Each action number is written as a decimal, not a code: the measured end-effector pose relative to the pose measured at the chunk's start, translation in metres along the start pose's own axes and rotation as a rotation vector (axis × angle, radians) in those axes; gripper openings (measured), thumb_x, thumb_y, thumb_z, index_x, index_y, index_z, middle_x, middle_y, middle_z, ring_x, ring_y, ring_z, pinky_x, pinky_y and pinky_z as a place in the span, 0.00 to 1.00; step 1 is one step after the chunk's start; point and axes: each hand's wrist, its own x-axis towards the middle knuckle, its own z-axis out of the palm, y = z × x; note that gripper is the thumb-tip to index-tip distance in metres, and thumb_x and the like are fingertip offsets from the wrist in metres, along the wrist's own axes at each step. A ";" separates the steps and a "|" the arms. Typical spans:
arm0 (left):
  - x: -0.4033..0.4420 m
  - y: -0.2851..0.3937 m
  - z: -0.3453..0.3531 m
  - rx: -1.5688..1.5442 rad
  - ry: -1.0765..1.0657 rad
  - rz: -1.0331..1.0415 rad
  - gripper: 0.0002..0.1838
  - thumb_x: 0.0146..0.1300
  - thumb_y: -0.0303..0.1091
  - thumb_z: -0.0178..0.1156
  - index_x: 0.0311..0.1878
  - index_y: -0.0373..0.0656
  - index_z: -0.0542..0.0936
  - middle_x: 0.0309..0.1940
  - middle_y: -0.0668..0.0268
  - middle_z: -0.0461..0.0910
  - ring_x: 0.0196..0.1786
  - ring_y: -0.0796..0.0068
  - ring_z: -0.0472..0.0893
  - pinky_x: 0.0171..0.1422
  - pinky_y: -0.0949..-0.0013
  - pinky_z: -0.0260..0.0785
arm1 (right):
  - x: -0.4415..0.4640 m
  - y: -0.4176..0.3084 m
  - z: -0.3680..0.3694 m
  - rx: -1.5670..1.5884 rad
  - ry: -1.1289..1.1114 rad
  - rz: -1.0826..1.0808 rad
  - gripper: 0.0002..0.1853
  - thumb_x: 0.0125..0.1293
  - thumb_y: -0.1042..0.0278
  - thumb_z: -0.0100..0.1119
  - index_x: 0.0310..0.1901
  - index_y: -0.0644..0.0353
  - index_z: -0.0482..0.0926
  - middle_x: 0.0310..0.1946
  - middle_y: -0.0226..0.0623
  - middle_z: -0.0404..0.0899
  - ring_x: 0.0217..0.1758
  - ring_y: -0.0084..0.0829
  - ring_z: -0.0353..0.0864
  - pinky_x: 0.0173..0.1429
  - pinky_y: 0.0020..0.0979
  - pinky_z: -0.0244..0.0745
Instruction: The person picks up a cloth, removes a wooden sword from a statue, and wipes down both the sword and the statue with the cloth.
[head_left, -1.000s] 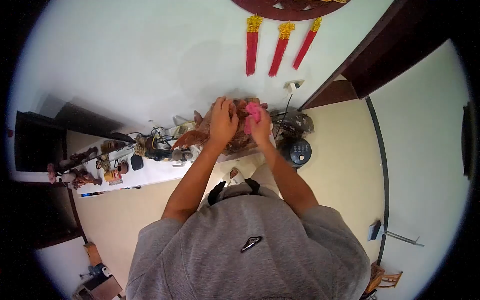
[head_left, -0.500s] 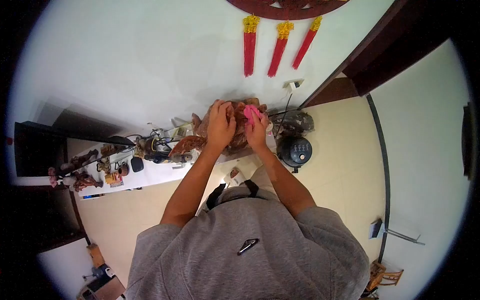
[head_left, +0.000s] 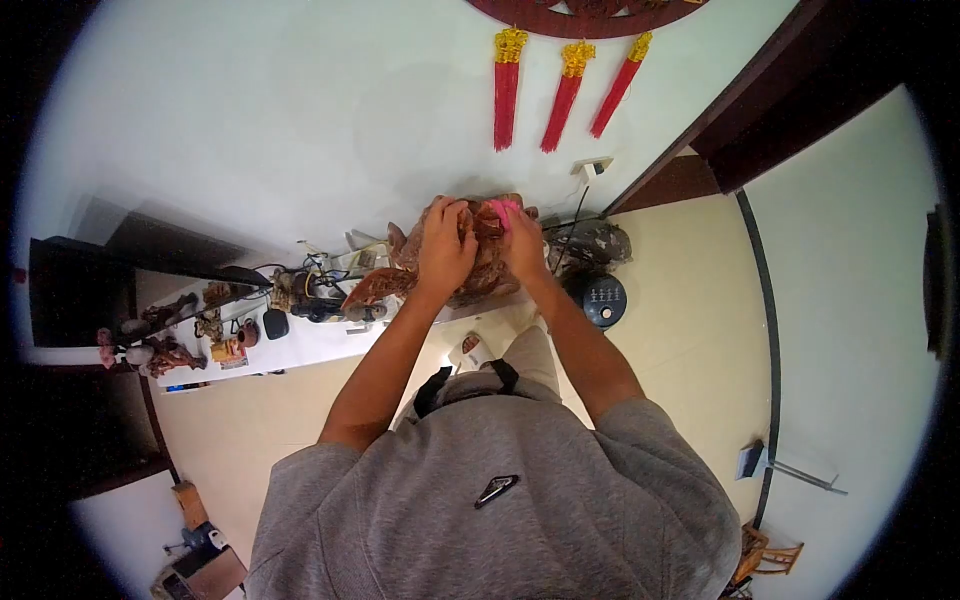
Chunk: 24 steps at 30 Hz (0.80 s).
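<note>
A reddish-brown carved wooden piece stands on the right end of a long white cabinet, against the wall. My left hand rests on its left part, fingers bent over the top and gripping the wood. On its right part is my right hand, closed on a pink cloth that touches the wood. Most of the cloth is hidden by the fingers.
Left along the cabinet are cables, a dark pad, a small brown pot and several carvings. Right of the carved piece stands a round black appliance. Red tassels hang above, near a wall socket.
My right hand has moved slightly over the right part of the wood, and less of the pink cloth shows. My left hand stays on the left part.
</note>
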 end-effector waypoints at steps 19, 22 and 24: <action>-0.001 0.003 -0.002 0.056 -0.024 -0.015 0.24 0.59 0.24 0.60 0.60 0.38 0.70 0.63 0.47 0.68 0.63 0.45 0.72 0.68 0.55 0.67 | -0.059 -0.008 -0.034 0.516 0.329 0.444 0.20 0.59 0.82 0.49 0.53 0.65 0.78 0.46 0.46 0.83 0.48 0.38 0.83 0.54 0.38 0.78; 0.001 0.004 -0.001 -0.009 -0.038 -0.063 0.24 0.57 0.23 0.60 0.59 0.36 0.71 0.62 0.46 0.68 0.64 0.43 0.69 0.70 0.53 0.63 | -0.037 -0.018 -0.009 0.108 0.272 0.344 0.20 0.60 0.82 0.51 0.54 0.66 0.77 0.47 0.47 0.80 0.56 0.45 0.78 0.63 0.40 0.72; 0.001 0.004 0.000 -0.047 -0.042 -0.091 0.24 0.56 0.23 0.60 0.59 0.36 0.71 0.62 0.45 0.68 0.65 0.43 0.68 0.71 0.52 0.61 | -0.037 -0.042 0.030 0.144 0.349 0.409 0.20 0.60 0.81 0.52 0.56 0.66 0.76 0.49 0.49 0.78 0.61 0.49 0.73 0.67 0.42 0.67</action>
